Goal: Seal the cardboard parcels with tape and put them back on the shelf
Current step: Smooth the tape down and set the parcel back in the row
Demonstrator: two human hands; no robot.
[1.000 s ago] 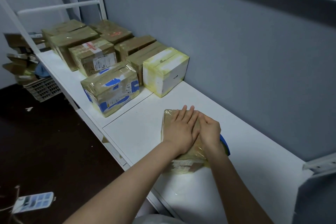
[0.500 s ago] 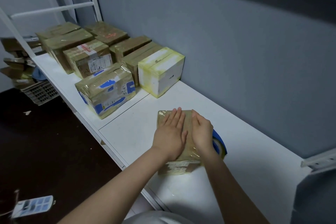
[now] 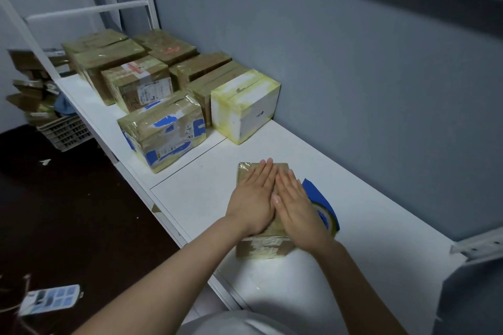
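1. White shelf runs along a grey wall, taped boxes crowding its upper left.
2. Centre frame, a parcel lies on it.
3. On its top the left hand and right hand press flat, fingers straight, gripping nothing.
4. Blue tape roll sits just right of it.

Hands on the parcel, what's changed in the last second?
Barely anything. The right hand closed the small gap to the left hand; both lie flat, pressing the top of the parcel. Nothing was gripped or let go. The parcel, the blue tape roll and the boxes behind stayed put.
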